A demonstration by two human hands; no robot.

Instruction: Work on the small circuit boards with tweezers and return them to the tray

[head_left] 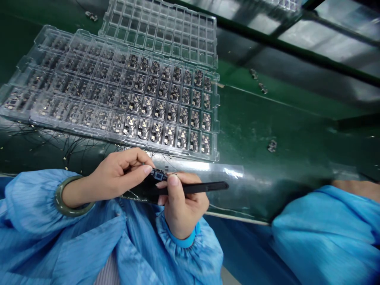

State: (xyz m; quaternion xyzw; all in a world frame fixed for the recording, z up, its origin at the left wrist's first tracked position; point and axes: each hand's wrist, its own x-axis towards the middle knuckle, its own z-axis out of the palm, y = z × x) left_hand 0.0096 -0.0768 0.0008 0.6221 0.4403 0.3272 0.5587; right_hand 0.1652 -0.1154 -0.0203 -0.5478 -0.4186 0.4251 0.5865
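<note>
You are pinching a small board between the thumb and forefinger of your left hand, just above the near edge of the table. A green bracelet is sitting on that wrist. Your right hand is closing its fingers together around black tweezers, and its thumb is touching the board from the right. The free end of the tweezers is pointing to the right.

Under both hands a clear film is lying on the table. At the right, another person's blue sleeve is resting at the table edge.

Thin wires are spreading on the left. Behind them a tray full of similar boards is lying, and an empty tray is lying just behind it. A loose part is lying to the right of the tray, apart from it.
</note>
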